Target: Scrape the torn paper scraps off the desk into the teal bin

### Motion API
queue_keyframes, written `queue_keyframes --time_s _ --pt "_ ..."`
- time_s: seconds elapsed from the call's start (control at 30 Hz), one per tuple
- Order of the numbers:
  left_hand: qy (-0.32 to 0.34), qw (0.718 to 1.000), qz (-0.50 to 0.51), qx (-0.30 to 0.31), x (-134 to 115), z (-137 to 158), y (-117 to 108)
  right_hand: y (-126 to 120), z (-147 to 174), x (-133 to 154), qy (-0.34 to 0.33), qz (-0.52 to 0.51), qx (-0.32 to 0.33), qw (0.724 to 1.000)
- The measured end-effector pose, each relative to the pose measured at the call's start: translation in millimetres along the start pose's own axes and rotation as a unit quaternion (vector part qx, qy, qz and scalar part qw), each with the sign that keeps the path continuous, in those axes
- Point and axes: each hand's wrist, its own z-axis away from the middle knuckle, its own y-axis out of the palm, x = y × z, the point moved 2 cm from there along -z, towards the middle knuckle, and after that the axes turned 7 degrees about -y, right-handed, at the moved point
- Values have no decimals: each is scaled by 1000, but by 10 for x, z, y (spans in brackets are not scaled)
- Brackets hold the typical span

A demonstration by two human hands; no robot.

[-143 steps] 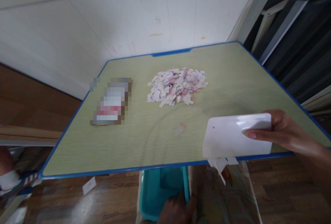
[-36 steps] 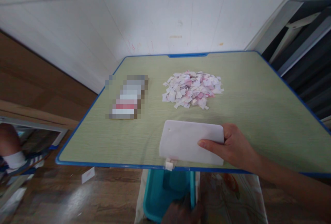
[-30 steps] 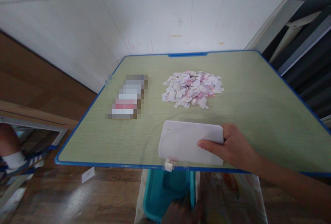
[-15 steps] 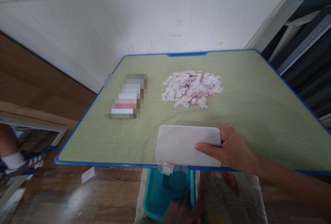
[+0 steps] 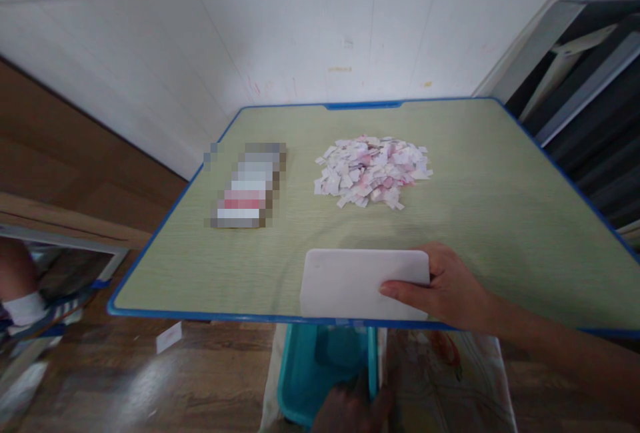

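- With my right hand I am gripping a white scraper, thumb pressing its face, fingers curling behind.
- Paper bits hanging over the near edge of the worktop half a second ago are now gone from it.
- Its smooth, thin sheet is showing rounded upper corners.
- White and pinkish paper scraps are lying heaped beyond, apart from this hand.
- Below, my left hand is reaching into the teal basin, its closure too dim to tell.

A white rectangular plastic scraper with rounded corners is held at the green table's near edge. Just below it sits a teal plastic basin.
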Motion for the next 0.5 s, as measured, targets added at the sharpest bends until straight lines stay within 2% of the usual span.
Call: queue_keyframes --time_s 0.33,0.5 --pt "1 1000 -2 8 -1 -3 -26 -14 38 41 -27 -12 0 1000" --pt "-7 1000 7 -26 -5 15 -23 -121 84 -42 21 -97 -133 986"
